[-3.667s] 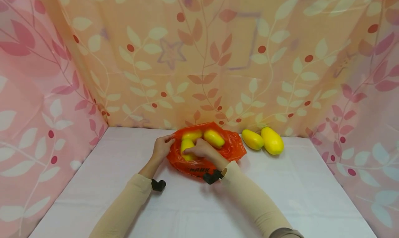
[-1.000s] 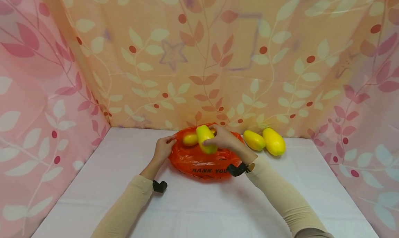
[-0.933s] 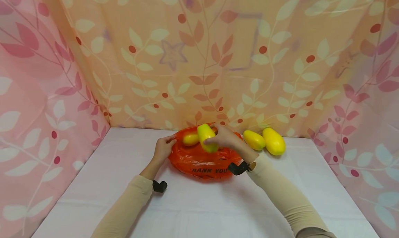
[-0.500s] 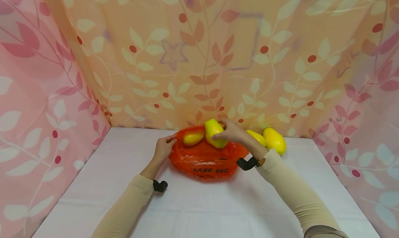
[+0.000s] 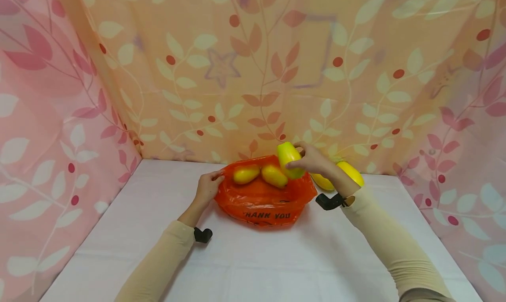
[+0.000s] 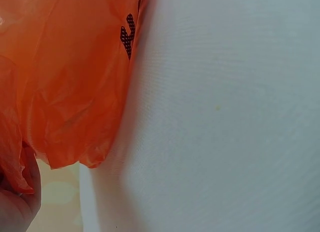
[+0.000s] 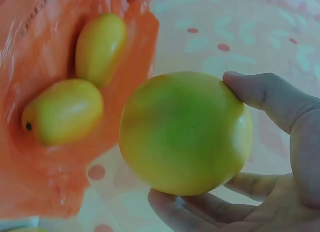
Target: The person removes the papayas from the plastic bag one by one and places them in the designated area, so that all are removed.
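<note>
In the head view my right hand [image 5: 314,158] holds a yellow-green mango [image 5: 290,160] above the right side of an orange-red plastic bag [image 5: 257,197]. Up close in the right wrist view, thumb and fingers grip that mango [image 7: 185,134] from opposite sides, its greenish end towards the camera. Inside the bag's open mouth lie two more yellow mangoes [image 5: 246,174] side by side. My left hand [image 5: 207,189] pinches the bag's left rim; the left wrist view shows the plastic [image 6: 75,92] gathered at those fingers.
Behind my right hand and wrist, two yellow fruits, a smaller one [image 5: 322,182] and a larger one [image 5: 353,174], rest on the white tabletop [image 5: 245,267], partly hidden. Patterned cloth walls [image 5: 253,73] rise at the back and both sides.
My right hand has lifted the mango out of the bag and carried it up and to the right, uncovering two mangoes inside. My left hand has kept its hold on the rim.
</note>
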Demonstrator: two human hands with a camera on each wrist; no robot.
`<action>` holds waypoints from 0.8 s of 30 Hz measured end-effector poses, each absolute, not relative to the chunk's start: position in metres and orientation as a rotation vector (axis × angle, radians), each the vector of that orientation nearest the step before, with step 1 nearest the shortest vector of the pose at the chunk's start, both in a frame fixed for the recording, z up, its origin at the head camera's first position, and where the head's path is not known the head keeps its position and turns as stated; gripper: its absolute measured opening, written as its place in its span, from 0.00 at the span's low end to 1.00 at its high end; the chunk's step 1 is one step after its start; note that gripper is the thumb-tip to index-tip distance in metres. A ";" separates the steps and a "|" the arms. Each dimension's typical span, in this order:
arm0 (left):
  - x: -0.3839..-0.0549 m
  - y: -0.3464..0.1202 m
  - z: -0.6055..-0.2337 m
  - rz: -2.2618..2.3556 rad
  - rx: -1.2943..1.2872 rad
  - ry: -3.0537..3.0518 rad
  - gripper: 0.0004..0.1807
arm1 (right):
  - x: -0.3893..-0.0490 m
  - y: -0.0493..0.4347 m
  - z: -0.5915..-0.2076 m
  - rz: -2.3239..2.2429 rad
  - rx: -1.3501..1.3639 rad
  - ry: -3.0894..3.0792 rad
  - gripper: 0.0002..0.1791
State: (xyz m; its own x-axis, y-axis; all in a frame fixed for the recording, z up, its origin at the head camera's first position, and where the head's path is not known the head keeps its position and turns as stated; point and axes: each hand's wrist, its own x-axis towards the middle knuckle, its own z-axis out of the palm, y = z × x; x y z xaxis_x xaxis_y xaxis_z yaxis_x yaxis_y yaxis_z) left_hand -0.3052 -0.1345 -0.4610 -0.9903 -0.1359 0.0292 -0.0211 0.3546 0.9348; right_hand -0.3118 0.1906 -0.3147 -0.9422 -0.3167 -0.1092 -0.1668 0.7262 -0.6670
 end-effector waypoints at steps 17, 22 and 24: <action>-0.304 -0.136 -0.459 -1.693 0.124 -2.494 0.18 | -0.306 0.236 -0.294 -0.904 -0.295 2.825 0.48; -0.302 -0.137 -0.459 -1.686 0.134 -2.497 0.18 | -0.306 0.250 -0.287 -0.879 -0.246 2.828 0.50; -0.301 -0.137 -0.459 -1.690 0.136 -2.494 0.18 | -0.307 0.256 -0.285 -0.880 -0.228 2.831 0.50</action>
State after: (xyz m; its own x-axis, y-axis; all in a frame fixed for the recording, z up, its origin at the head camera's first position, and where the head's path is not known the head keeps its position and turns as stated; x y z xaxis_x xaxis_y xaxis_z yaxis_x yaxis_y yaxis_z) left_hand -0.3012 -0.1368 -0.4592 -0.9881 -0.1446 0.0533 -0.0040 0.3702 0.9290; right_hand -0.3069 0.2555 -0.2852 -0.9743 -0.1942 -0.1141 -0.0953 0.8145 -0.5723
